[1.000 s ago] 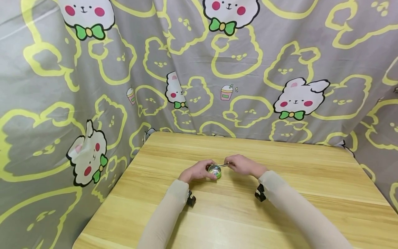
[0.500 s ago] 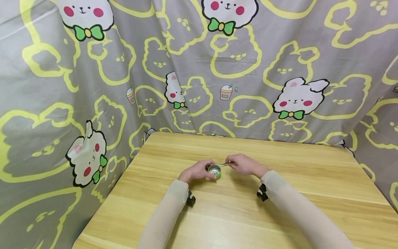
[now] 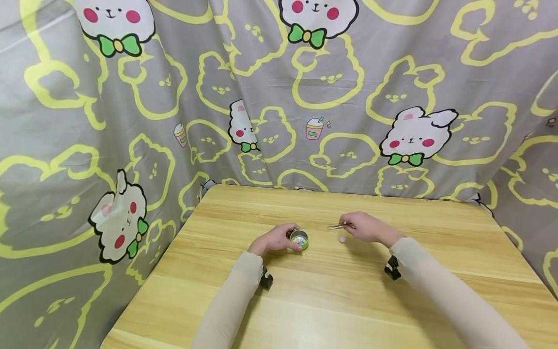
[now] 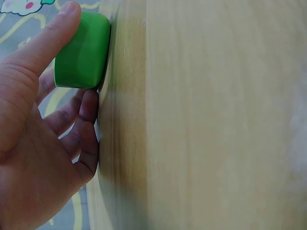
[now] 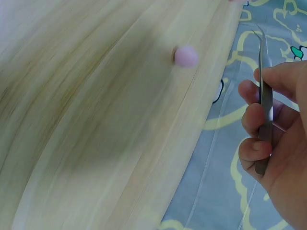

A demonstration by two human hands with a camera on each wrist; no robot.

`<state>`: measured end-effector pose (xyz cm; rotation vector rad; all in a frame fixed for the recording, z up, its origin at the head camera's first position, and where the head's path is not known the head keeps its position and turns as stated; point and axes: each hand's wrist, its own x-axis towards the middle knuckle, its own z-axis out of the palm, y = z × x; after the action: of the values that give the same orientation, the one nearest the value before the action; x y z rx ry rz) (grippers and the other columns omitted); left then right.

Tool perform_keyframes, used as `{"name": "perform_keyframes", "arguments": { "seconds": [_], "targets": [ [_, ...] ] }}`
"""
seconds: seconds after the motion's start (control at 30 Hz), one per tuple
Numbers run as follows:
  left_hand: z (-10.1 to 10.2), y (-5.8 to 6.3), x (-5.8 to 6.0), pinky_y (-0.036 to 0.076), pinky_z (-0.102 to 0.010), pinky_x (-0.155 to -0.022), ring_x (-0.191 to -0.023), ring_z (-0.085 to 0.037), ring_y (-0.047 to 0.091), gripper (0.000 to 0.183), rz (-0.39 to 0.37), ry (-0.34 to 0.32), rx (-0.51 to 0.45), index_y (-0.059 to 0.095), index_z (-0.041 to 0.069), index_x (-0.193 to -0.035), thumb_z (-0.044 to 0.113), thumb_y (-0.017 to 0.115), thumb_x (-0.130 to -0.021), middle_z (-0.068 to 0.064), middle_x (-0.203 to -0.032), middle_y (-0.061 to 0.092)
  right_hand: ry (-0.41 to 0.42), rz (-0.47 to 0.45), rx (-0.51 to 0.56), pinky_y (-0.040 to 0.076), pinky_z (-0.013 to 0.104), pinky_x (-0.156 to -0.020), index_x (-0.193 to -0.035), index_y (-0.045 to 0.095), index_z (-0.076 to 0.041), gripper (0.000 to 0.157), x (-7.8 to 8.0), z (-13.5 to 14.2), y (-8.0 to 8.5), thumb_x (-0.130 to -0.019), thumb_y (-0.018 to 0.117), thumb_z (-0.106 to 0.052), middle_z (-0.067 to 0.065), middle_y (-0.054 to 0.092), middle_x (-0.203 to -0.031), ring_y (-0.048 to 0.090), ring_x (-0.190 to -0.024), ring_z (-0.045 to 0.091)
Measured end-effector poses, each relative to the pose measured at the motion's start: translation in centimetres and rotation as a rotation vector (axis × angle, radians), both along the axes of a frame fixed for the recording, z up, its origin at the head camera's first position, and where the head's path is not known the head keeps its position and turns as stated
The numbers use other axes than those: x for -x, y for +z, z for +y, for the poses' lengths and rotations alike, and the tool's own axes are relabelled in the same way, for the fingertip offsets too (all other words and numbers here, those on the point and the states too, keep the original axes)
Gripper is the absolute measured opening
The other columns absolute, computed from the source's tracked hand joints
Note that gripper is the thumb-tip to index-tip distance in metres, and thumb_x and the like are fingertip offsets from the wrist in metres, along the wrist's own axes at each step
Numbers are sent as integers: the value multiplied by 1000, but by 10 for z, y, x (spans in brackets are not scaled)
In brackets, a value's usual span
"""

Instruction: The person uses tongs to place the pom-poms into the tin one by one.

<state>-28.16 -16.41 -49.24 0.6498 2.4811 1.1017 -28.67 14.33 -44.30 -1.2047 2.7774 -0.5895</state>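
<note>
My left hand (image 3: 278, 238) holds a small round green container (image 3: 305, 245) on the table between thumb and fingers. Its inside looks silvery, with small coloured bits at the bottom too small to make out. In the left wrist view the thumb lies along the smooth green wall (image 4: 82, 52). To the right, my right hand (image 3: 367, 227) pinches metal tweezers (image 5: 265, 105) with thin curved tips pointing away from the palm; nothing shows between the tips. A small pink ball (image 5: 186, 56) lies on the table, just below the tweezers (image 3: 339, 226) in the head view.
The wooden table (image 3: 305, 300) reaches back to a grey curtain (image 3: 270, 72) with yellow outlines and white cartoon animals. Black wrist devices hang beneath both sleeves, the right one (image 3: 393, 268) low over the tabletop.
My right hand has moved right, carrying the tweezers from the container's rim out over the table. The pink ball now shows beside that hand. My left hand keeps its hold.
</note>
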Motion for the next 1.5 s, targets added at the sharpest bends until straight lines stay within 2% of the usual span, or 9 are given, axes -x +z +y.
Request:
{"name": "perform_keyframes", "arguments": {
  "seconds": [0.53,1.03,1.5],
  "targets": [
    [-2,0,-1,43,-31,-81,-93,-14,54,45,-14,8,-9,58,16,-117,23,79,-79,5,-101,59,9,23,-27,48,34,-67,-96,64,-11,12,-1,26,-11,-93,55,-4,6,66,-92,57,-77,9],
    [-3,-1,2,42,-31,-82,-93,-13,53,46,2,3,1,58,16,-118,25,79,-78,6,-101,59,-1,27,-40,44,31,-62,-94,64,-10,10,-1,38,-19,-92,58,-4,3,65,-87,50,-69,6],
    [-1,-2,0,43,-31,-82,-93,-14,54,45,0,3,-3,58,16,-117,24,79,-78,5,-101,59,-22,11,-45,44,32,-63,-96,65,-11,12,-2,42,-25,-91,57,-3,0,64,-88,50,-70,7]
  ]
}}
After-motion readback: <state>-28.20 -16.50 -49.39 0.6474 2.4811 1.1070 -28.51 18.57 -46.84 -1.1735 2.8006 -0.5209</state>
